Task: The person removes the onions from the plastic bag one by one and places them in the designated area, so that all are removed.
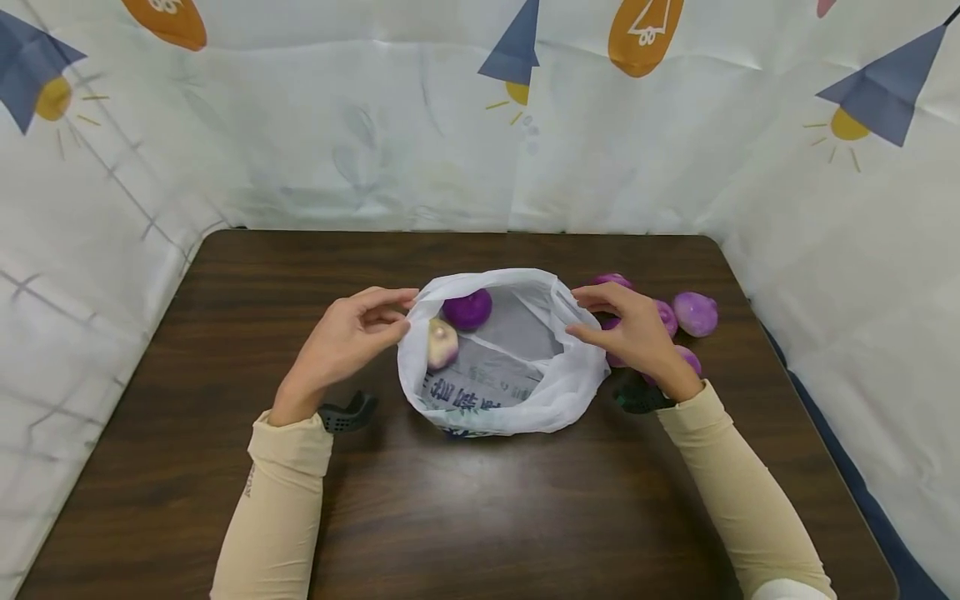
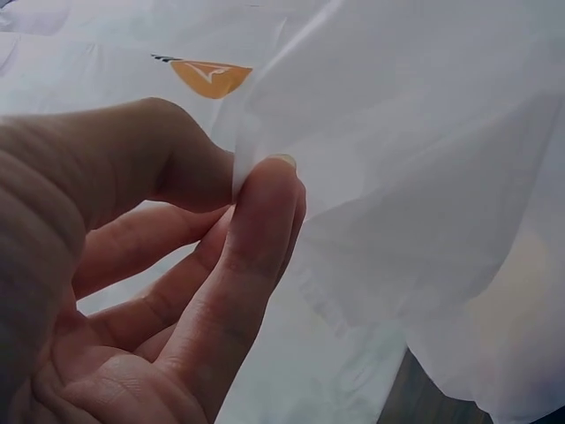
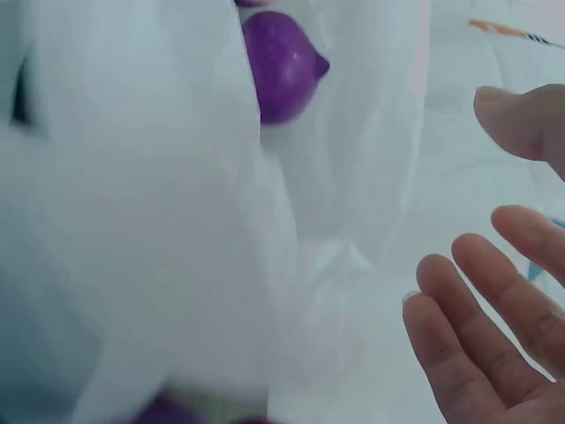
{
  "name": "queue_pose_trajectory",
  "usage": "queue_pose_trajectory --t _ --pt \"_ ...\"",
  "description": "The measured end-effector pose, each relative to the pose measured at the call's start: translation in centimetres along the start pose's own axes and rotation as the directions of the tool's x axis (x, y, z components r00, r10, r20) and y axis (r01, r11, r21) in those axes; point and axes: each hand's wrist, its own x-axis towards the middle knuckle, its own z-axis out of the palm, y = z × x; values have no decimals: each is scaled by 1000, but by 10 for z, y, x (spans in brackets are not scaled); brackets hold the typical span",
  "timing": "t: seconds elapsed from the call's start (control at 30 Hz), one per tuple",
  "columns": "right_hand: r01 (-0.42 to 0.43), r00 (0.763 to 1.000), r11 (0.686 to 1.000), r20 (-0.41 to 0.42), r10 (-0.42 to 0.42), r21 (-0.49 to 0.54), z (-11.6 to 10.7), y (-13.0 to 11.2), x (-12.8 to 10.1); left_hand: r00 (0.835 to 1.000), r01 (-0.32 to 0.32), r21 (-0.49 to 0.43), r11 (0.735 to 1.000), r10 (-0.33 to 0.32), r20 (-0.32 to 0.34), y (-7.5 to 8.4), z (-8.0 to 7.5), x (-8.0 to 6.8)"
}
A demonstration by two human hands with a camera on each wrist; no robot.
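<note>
A white plastic bag (image 1: 585, 392) stands with its mouth spread wide, dark printing showing inside. My left hand (image 1: 348, 333) pinches the left rim between thumb and fingertip, and the left wrist view shows the thin plastic caught there. Beside the opposite rim is my right hand (image 1: 633, 325), its thumb and fingers apart with nothing between them in the right wrist view. Inside the bag lie a purple onion (image 1: 468, 309) with a pointed tip and a cream-and-purple bulb (image 1: 442, 343).
Several more purple onions (image 1: 696, 314) lie right of the bag, some partly hidden by the right hand. Everything sits on a dark wood table (image 1: 465, 517). A patterned white cloth (image 1: 420, 133) hangs behind it and at both sides. Black devices (image 1: 348, 412) are by the wrists.
</note>
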Motion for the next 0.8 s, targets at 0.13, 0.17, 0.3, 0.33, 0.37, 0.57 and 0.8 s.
queue_pose_trajectory --t 0.13,0.17,0.3,0.33,0.37,0.57,0.8 --pt "-5 999 998 41 3 57 14 -5 11 1000 -1 -22 1000 0 -10 2 -1 -1" --pt "-11 998 997 56 6 78 17 -6 13 1000 3 -26 1000 -3 -12 3 -1 -2" --pt "-19 992 990 126 1 143 33 -10 24 1000 15 -30 999 -15 -14 5 -1 -3" --pt "-21 990 989 144 -1 147 37 -11 27 1000 16 -30 999 -17 -14 5 -1 -3" --pt "-20 987 989 160 -4 149 41 -11 30 1000 17 -30 999 -18 -15 5 0 -3" --pt "-64 970 986 241 25 155 64 -14 45 1000 -4 -32 999 3 -23 6 0 -4" --pt "-163 956 964 277 101 212 83 -17 60 1000 -11 -48 999 11 -13 8 0 -5"
